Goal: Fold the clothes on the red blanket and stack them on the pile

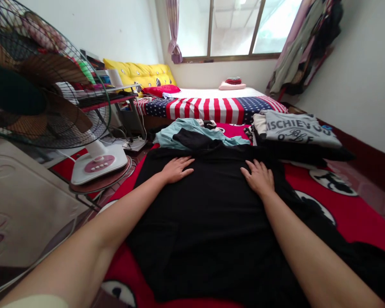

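Daylight from a wide window falls into a small bedroom, where a red printed blanket (356, 222) carries the work and a flag-striped bedspread (208, 109) covers the bed beyond its far edge. Spread across the middle of the blanket lies a black garment (211, 226), running from the near edge up toward the far one. The left hand (177, 169) rests palm down on the garment's far left part, fingers extended and a little apart, gripping nothing; the right hand (259, 177) lies flat in the same way on the far right part, also holding nothing. Just past the hands sits a loose heap with a teal garment (192, 132) and darker pieces, and at the far right corner a grey printed shirt (298, 128) tops a folded stack. A standing fan (48, 85) is off the blanket's left edge. By my judgement this is a smoothing step, and it goes best with both palms kept flat, pressing lightly and sweeping outward together so the cloth lies even without bunching toward the heap.
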`<state>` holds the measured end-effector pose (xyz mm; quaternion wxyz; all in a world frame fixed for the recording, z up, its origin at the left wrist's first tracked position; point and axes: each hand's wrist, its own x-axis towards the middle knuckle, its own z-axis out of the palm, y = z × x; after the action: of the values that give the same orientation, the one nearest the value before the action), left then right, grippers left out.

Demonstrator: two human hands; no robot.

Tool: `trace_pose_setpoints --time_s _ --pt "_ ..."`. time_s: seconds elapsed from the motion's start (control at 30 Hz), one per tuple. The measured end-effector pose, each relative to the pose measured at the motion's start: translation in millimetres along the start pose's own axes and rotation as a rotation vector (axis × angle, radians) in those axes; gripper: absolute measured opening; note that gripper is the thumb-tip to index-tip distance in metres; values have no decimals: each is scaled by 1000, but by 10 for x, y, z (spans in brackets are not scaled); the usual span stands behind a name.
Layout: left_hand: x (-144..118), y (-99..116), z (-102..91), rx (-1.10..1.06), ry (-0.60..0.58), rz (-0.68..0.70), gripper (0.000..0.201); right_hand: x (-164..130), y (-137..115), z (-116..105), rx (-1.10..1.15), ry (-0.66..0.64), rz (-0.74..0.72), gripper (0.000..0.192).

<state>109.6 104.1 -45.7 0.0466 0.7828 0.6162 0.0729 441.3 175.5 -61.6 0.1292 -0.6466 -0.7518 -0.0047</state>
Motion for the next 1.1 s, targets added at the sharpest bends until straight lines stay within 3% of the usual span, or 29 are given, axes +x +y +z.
trace_pose_setpoints --time_s 0.13,0.37,0.6,0.77,0.87,1.0,1.1 --pt "-100 25 2 29 6 -35 60 -17 0 -14 -4 -14 -9 58" --pt "-580 1 -3 116 -51 -48 64 -107 -14 -80 -24 -92 -22 59" --pt "-943 -135 -19 139 -62 -103 65 -386 247 -207 17 -240 -70 67" --pt "-984 -175 4 153 -43 -114 61 -728 639 -573 72 -306 -157 65" --pt "-983 -182 26 150 -13 -92 55 -1009 952 -920 115 -296 -195 42" --pt "-984 -201 52 154 -6 -72 54 -1458 1394 -1333 258 -144 -95 31" --pt "-979 -202 53 172 -20 -70 53 -1772 1665 -1490 436 -206 0 41"
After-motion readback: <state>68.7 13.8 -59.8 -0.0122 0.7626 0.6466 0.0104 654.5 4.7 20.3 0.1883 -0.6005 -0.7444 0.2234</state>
